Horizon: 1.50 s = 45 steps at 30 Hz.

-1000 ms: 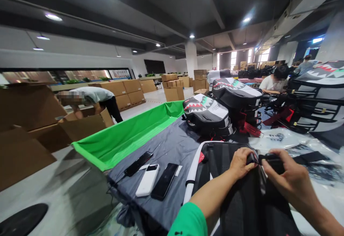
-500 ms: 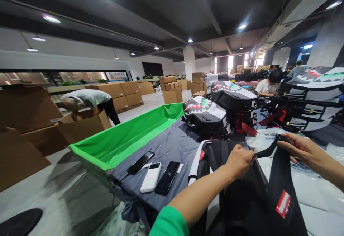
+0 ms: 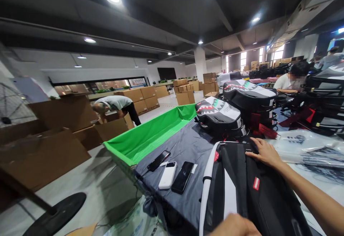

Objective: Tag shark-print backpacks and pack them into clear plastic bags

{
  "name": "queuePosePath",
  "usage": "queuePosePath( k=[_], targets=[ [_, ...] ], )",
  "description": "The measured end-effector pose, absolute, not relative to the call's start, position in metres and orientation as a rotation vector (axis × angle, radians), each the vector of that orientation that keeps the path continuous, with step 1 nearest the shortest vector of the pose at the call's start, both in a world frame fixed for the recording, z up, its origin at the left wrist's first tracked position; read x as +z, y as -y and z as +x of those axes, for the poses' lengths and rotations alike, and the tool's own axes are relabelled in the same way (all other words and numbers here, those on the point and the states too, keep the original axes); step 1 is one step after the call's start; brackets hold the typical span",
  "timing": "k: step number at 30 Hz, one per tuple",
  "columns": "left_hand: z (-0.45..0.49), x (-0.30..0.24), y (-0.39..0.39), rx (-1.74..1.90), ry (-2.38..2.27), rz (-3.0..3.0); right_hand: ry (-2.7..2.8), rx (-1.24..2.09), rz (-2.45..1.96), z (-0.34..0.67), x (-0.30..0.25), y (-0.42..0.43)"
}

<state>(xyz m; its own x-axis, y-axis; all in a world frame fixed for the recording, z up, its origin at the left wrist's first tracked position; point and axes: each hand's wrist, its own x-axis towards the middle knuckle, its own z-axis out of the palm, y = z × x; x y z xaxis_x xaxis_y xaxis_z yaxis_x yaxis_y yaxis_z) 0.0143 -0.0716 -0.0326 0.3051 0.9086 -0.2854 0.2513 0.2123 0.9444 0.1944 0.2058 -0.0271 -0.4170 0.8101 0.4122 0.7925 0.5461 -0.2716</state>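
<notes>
A black backpack [image 3: 264, 200] with grey-white panels and white edging lies in front of me, its straps upward. A small red label [image 3: 256, 183] sits on one shoulder strap. My right hand [image 3: 266, 152] rests at the top end of that strap, thumb and fingers apart. Low in the picture, my left hand [image 3: 235, 226] is over the lower part of the backpack; it is blurred and cut off, and its fingers are hidden.
Shark-mouth backpacks [image 3: 219, 116] stand beyond. A white power bank [image 3: 167, 175] and two phones lie left, beside a green-lined trough [image 3: 150, 139]. Plastic bags [image 3: 303, 142] are on the right. One person [image 3: 115, 105] bends over cartons; another [image 3: 287, 81] sits at the far right.
The strap has gone from raised between both hands to lying on the backpack. My left hand has dropped toward the bottom edge; my right has moved left onto the bag's top. The view has swung left.
</notes>
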Motion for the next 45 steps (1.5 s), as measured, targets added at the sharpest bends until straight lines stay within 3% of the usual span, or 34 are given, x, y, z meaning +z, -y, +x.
queuePosePath(
  k=[5,9,16,23,29,37,45],
  targets=[
    [-0.052,0.0,-0.047,1.298,-1.569,1.381,2.093,-0.075,-1.403,0.186,-0.059,-0.21],
    [-0.08,-0.005,-0.131,1.457,-1.706,1.549,2.039,-0.137,-1.301,0.181,-0.072,-0.206],
    [-0.059,-0.063,-0.147,1.195,-1.623,2.023,2.078,-0.121,-1.176,0.19,-0.086,-0.198],
    [-0.068,-0.091,-0.089,1.151,-1.81,2.29,2.122,-0.237,-0.97,0.192,-0.107,-0.157],
    [-0.069,-0.11,-0.057,0.799,-1.837,2.448,2.293,-0.281,-0.861,0.215,-0.129,-0.12],
    [-0.055,-0.09,-0.139,0.373,-1.967,2.294,2.526,-0.3,-1.058,0.175,-0.129,-0.176],
    [0.003,-0.078,-0.089,0.188,-1.781,2.215,2.527,-0.202,-1.183,0.172,-0.134,-0.194]
  ],
)
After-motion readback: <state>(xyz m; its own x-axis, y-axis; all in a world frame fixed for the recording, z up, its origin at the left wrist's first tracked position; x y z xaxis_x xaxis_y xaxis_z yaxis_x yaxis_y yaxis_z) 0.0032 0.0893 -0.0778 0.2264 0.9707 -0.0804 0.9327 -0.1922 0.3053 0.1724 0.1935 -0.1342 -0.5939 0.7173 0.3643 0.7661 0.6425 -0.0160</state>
